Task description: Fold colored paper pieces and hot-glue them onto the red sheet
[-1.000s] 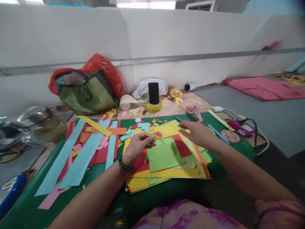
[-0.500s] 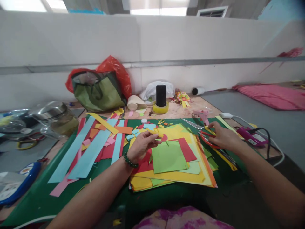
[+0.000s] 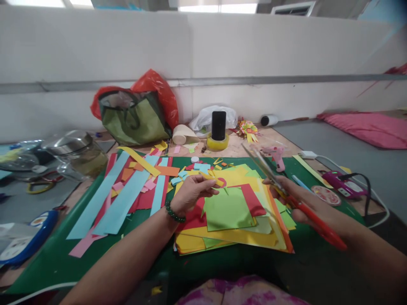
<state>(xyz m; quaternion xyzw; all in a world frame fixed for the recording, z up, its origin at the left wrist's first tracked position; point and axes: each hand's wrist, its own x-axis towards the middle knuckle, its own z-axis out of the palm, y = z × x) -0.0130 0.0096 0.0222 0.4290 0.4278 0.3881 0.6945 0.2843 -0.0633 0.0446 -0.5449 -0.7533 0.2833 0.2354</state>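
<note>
Green matting (image 3: pixel 47 264) covers much of the table (image 3: pixel 235 145). Scissors (image 3: pixel 298 203) that lay on its right side 0.5 s ago are now raised, the right hand (image 3: pixel 300 192) curling its grip around them near the pivot, blades pointing forward-left. Forearm angled inward, the left hand (image 3: pixel 192 190) pinches a yellow paper strip (image 3: pixel 219 182) above a light-green sheet (image 3: pixel 227 212).

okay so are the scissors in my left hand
No, your right hand holds the scissors, while your left hand pinches a small yellow paper piece.
</note>
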